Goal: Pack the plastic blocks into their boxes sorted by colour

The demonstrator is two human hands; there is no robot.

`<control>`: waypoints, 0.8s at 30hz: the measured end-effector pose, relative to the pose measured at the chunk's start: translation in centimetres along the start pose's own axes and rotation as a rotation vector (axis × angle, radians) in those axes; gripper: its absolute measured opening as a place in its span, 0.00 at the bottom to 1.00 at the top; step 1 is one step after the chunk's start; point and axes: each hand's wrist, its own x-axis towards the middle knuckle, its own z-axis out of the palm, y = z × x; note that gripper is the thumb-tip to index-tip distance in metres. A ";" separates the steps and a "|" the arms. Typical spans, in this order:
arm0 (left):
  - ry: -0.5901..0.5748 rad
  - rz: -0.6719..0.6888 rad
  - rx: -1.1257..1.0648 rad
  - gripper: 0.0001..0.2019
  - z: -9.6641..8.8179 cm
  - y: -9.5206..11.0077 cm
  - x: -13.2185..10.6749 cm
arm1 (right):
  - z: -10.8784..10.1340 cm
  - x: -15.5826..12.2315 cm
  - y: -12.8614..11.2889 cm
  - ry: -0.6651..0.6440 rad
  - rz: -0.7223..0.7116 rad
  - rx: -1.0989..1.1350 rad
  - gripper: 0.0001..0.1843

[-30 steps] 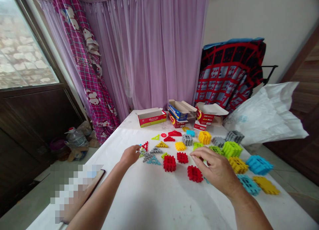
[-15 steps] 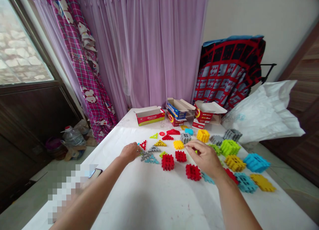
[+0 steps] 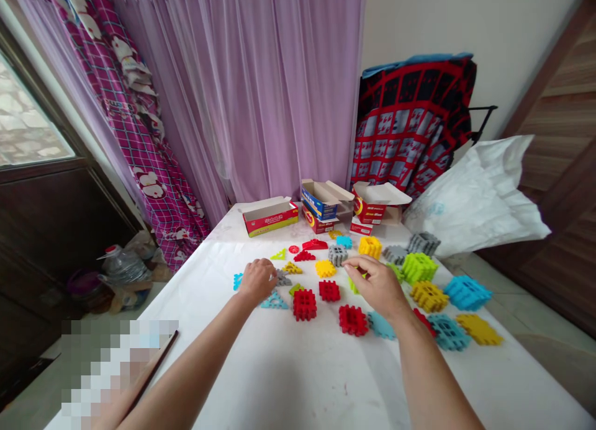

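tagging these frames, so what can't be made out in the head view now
Head view: what lies beneath the left hand, which covers it.
Head view: whether the right hand pinches anything; its curled fingers hide the grip.
Head view: lettering on the red and yellow-green cardboard box; too small.
Head view: any contents of the crumpled white plastic bag; its opaque side hides them.

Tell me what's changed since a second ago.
The left hand has moved right across the triangle pieces, exposing more of a light-blue piece. The right hand has reached farther forward. Any grip is unclear. The red blocks and open boxes stayed put.
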 end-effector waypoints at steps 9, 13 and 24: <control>-0.053 0.013 0.033 0.17 0.4 0.8 0.2 | -0.3 0.1 0.4 0.004 -0.003 -0.006 0.12; -0.068 0.012 0.051 0.17 0.4 0.8 0.1 | -0.3 0.2 0.2 0.003 0.000 -0.002 0.12; -0.097 0.035 0.080 0.17 0.6 0.6 0.0 | 0.2 0.0 0.9 -0.028 0.037 -0.024 0.13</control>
